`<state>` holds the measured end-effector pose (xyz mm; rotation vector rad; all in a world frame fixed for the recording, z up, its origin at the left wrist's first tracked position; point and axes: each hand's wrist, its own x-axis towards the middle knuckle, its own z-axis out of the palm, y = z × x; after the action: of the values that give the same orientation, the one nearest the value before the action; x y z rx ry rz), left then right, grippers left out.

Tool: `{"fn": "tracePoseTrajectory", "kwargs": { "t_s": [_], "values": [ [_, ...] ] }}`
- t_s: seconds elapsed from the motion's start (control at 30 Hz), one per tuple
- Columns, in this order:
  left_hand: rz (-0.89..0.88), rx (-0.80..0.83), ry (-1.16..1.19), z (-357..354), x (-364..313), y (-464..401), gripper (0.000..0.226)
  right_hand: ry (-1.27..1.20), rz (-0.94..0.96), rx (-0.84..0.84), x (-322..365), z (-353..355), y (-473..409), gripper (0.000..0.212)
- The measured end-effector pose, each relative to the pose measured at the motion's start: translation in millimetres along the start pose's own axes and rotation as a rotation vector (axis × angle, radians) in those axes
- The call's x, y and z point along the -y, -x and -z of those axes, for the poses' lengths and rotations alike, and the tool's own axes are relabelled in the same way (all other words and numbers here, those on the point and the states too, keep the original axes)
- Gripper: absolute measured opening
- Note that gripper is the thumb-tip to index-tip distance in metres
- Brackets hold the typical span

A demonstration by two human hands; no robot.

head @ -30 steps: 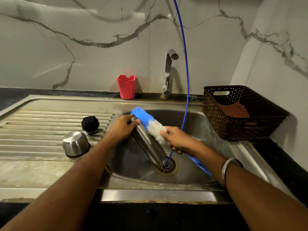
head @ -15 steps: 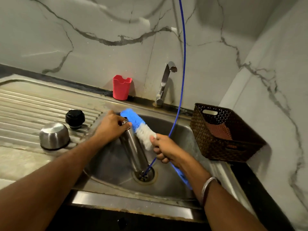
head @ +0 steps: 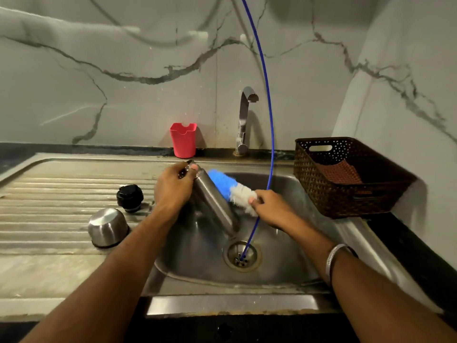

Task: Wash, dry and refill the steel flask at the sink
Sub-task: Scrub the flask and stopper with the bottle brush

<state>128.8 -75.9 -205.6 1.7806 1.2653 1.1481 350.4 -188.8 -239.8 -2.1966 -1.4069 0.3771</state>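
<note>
While the left hand (head: pixel 173 188) grips the tilted steel flask (head: pixel 214 203) near its mouth over the sink (head: pixel 284 266), the right hand (head: pixel 270 206) pinches a blue-and-white brush (head: pixel 231 188) against the flask's side. At nine o'clock from the flask, a black stopper (head: pixel 129 197) and steel cap (head: pixel 106 227) rest on the drainboard.

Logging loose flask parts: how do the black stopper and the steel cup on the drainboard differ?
The black stopper is dark, ribbed plastic; the steel cup is smooth, shiny metal. The stopper looks smaller and sits farther back, nearer the left hand; the cup stands upside down, closer to the front. Both rest on the drainboard, untouched.
</note>
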Motion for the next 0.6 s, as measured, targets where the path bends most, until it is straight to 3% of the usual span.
{"fn": "tracePoseTrajectory", "kwargs": {
  "t_s": [0.1,0.2,0.33,0.43,0.6],
  "values": [
    [0.083,-0.096,0.316,9.7,-3.6,-5.4,0.031,-0.347,-0.003,-0.078,3.1,5.2,2.5,0.020],
    [0.199,-0.108,0.545,11.3,-10.4,-2.5,0.023,-0.711,-0.164,-0.027,3.5,18.9,7.4,0.027],
    [0.310,-0.096,0.648,10.0,-13.6,0.4,0.015,-0.954,-0.242,0.131,4.1,24.1,16.0,0.036],
    [0.304,-0.108,0.710,7.3,-18.4,1.8,0.011,-1.116,-0.220,0.145,0.5,24.3,14.8,0.040],
    [0.315,-0.079,0.777,3.0,-21.0,4.2,0.013,-1.272,-0.236,0.168,-1.0,27.9,8.4,0.025]
  ]
}}
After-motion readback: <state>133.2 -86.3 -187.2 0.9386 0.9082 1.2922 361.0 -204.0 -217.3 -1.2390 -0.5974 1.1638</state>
